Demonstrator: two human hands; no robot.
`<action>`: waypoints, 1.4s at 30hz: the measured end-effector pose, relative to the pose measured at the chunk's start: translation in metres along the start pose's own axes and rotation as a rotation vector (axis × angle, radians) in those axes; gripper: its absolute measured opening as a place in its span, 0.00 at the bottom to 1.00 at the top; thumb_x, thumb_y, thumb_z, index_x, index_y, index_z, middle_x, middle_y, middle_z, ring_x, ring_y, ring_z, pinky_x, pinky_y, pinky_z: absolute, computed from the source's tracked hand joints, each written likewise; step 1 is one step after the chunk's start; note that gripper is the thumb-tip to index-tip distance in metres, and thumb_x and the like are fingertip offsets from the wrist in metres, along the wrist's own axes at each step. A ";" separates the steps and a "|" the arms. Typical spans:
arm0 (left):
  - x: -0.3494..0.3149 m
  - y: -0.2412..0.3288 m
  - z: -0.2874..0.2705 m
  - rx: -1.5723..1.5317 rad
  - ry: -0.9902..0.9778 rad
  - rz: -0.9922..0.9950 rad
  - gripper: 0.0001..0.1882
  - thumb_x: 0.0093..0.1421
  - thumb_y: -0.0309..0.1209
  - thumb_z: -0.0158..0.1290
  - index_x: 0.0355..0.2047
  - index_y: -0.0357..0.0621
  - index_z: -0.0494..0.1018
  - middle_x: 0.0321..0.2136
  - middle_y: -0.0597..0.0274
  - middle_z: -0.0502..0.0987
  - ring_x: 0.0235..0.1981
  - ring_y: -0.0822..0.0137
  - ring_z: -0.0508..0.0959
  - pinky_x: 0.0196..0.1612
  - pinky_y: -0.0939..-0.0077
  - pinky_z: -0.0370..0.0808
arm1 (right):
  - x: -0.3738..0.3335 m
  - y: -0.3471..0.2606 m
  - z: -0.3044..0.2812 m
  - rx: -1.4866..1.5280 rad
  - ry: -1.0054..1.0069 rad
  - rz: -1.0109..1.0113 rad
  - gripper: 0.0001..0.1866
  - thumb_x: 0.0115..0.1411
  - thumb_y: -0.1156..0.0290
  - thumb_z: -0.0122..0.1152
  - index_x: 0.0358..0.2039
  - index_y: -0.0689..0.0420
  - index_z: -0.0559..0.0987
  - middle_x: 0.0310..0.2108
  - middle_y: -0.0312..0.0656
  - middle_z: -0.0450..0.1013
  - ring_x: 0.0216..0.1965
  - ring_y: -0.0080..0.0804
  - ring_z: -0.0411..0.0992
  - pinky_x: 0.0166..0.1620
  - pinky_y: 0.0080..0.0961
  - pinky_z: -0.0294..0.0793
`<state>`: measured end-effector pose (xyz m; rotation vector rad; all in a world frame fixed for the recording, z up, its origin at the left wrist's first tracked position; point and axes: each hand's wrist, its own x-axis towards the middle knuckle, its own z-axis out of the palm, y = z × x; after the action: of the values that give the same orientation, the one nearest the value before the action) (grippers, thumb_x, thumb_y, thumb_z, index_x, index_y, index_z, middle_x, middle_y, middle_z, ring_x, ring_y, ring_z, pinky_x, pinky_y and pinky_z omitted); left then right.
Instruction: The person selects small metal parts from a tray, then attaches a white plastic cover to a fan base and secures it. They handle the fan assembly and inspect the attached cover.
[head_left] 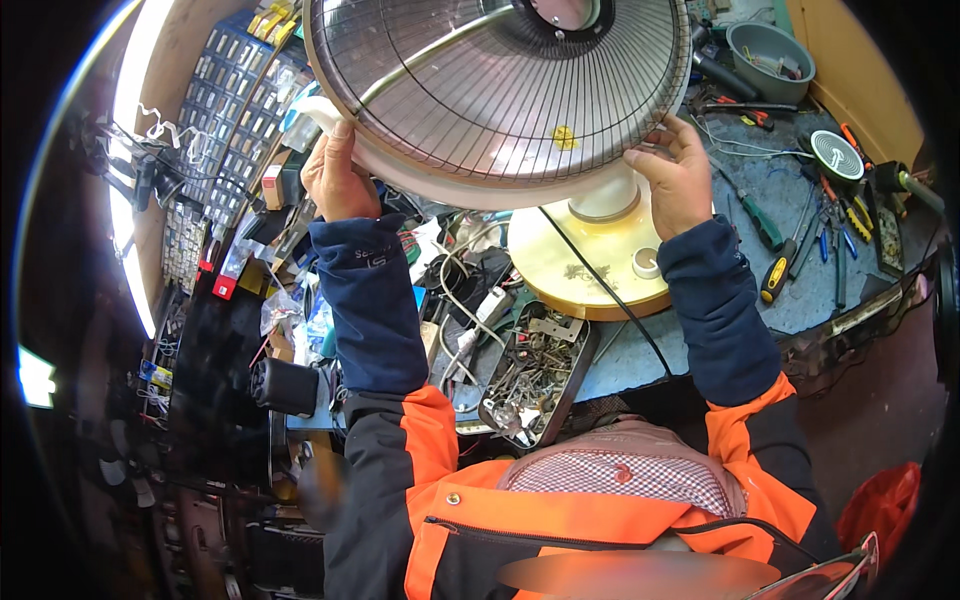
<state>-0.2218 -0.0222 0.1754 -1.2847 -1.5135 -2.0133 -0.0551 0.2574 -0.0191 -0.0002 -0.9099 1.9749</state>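
A round dish-shaped electric heater [450,120] with a wire guard over its shiny reflector fills the top of the view. Its stand rises from a round cream-yellow base [545,255] with a knob on it. My left hand [342,178] grips the heater's rim at the lower left, thumb on the front edge. At the lower right, my right hand [680,178] pinches the rim and guard edge between thumb and fingers. A black cord [640,330] crosses the base and runs toward the bench's front edge. The heater's upper part is cut off by the frame.
A tray of screws and small metal parts [540,370] stands before the base, with tangled cables to its left. Screwdrivers [765,225] and pliers [840,255] lie at the right. A grey bowl [770,62] sits at the back right; small-parts drawers [225,100] line the left.
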 end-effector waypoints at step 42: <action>-0.011 -0.004 0.016 0.070 0.093 0.016 0.16 0.73 0.33 0.61 0.47 0.27 0.83 0.41 0.57 0.86 0.38 0.71 0.82 0.44 0.77 0.75 | 0.036 -0.046 -0.053 -0.179 -0.165 -0.270 0.20 0.60 0.78 0.73 0.51 0.66 0.78 0.37 0.43 0.82 0.35 0.29 0.77 0.41 0.25 0.74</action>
<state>-0.2112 -0.0097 0.1648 -1.1557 -1.5119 -1.9638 -0.0227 0.3289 -0.0176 0.1767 -1.1289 1.6573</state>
